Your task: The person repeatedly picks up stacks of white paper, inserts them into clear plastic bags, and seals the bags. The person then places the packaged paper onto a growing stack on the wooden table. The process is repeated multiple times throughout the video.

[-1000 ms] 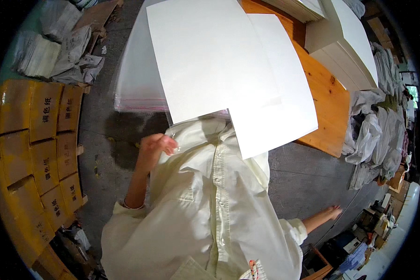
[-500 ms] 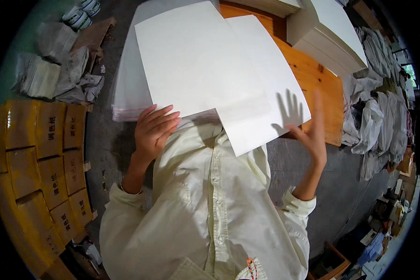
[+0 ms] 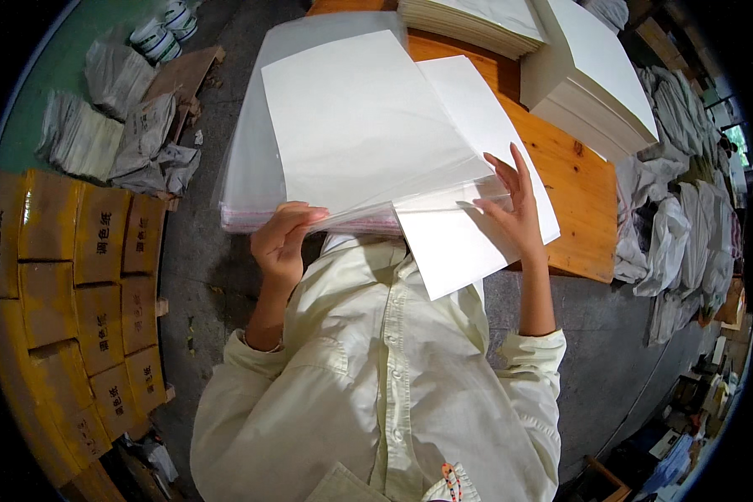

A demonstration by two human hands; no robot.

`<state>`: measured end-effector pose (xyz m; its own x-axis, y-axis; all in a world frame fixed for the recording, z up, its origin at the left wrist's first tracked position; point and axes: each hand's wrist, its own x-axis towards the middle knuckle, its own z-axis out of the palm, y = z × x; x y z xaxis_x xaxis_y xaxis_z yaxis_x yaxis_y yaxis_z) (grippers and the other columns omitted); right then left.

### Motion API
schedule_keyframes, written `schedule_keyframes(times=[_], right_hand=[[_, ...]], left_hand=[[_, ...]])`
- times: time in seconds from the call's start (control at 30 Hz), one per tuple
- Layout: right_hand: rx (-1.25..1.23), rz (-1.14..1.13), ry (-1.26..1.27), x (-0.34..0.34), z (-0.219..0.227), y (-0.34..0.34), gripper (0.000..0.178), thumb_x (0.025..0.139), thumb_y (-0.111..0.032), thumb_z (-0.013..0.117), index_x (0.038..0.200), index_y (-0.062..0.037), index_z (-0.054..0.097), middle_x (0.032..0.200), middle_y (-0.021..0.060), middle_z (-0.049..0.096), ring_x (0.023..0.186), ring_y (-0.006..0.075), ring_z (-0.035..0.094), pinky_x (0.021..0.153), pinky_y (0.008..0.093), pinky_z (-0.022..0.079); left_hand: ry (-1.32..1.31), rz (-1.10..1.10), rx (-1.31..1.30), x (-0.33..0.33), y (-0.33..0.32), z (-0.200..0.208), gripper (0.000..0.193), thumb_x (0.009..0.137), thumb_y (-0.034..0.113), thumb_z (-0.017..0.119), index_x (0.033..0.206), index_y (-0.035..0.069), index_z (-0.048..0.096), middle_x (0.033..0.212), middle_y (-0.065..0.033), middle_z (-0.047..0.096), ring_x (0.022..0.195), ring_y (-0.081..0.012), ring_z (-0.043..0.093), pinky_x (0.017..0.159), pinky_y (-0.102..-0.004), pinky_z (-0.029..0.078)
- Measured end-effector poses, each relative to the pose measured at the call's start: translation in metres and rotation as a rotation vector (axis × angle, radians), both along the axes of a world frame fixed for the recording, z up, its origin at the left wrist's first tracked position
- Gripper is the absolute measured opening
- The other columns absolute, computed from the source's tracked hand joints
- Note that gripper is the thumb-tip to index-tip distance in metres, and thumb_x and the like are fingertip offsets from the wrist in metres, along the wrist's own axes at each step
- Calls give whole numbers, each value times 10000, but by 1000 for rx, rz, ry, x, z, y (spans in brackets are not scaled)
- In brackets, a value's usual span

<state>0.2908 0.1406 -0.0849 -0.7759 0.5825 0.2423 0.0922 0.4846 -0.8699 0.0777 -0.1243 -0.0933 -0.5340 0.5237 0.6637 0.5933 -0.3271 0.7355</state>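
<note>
A white sheet of paper [image 3: 343, 117] lies over a stack of clear plastic bags [image 3: 255, 159] with reddish strips along the near edge. A clear plastic bag [image 3: 410, 188] stretches across the near part of the sheet, between my hands. My left hand [image 3: 283, 241] is closed, pinching the bag's near left edge between thumb and fingers. At the bag's right end is my right hand [image 3: 519, 209], thumb and fingers apart, touching the film. More white paper [image 3: 456, 251] lies beneath, partly under the bag. How much of the sheet is inside the bag I cannot tell.
An orange wooden table [image 3: 573, 201] bears the paper. Tall stacks of white sheets [image 3: 594, 92] stand at its far right. Taped cartons [image 3: 100, 318] are piled at left, near wrapped bundles [image 3: 84, 138]. Crumpled grey-white plastic [image 3: 669, 217] heaps up at right.
My left hand has gone from resting on the sheet's corner to pinching the bag. My right hand has moved left to the bag's end. Clear film now spans between them.
</note>
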Motion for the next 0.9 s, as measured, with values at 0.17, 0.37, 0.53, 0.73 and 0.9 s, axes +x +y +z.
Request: schedule_keyframes(times=[0.17, 0.37, 0.53, 0.73, 0.9], right_hand=[[200, 87, 18, -8, 3, 16, 207, 704, -63, 728, 908, -97, 712, 1125, 39, 632, 1138, 271, 536, 991, 390, 410], [253, 81, 54, 34, 11, 17, 70, 735, -42, 681, 795, -62, 711, 930, 38, 685, 1043, 253, 583, 899, 378, 468], [189, -21, 1, 87, 6, -10, 92, 721, -20, 679, 798, -53, 717, 879, 63, 670, 919, 227, 596, 809, 332, 483], [32, -253, -51, 103, -23, -24, 98, 711, 2, 688, 806, -14, 703, 828, 70, 649, 833, 175, 582, 712, 281, 455], [6, -360, -67, 111, -30, -28, 86, 728, 7, 689, 814, -6, 688, 827, 61, 643, 790, 150, 571, 702, 261, 443]], left_hand=[[-44, 2, 1, 3, 0, -6, 77, 841, -25, 577, 869, -35, 648, 835, -120, 683, 768, -212, 625, 746, -320, 485], [-87, -68, -17, 14, 8, -22, 95, 806, -84, 585, 854, -32, 649, 829, -107, 679, 779, -208, 618, 734, -319, 492], [-247, -104, -26, 29, 29, -29, 163, 729, -107, 646, 853, -2, 665, 823, -80, 671, 792, -217, 611, 740, -323, 498], [218, -45, -166, 16, 43, -25, 263, 631, -36, 744, 865, 66, 682, 847, -18, 648, 844, -231, 588, 727, -314, 489], [323, -26, -190, 7, 31, -26, 312, 577, 9, 787, 861, 87, 684, 826, 3, 638, 812, -212, 569, 702, -314, 463]])
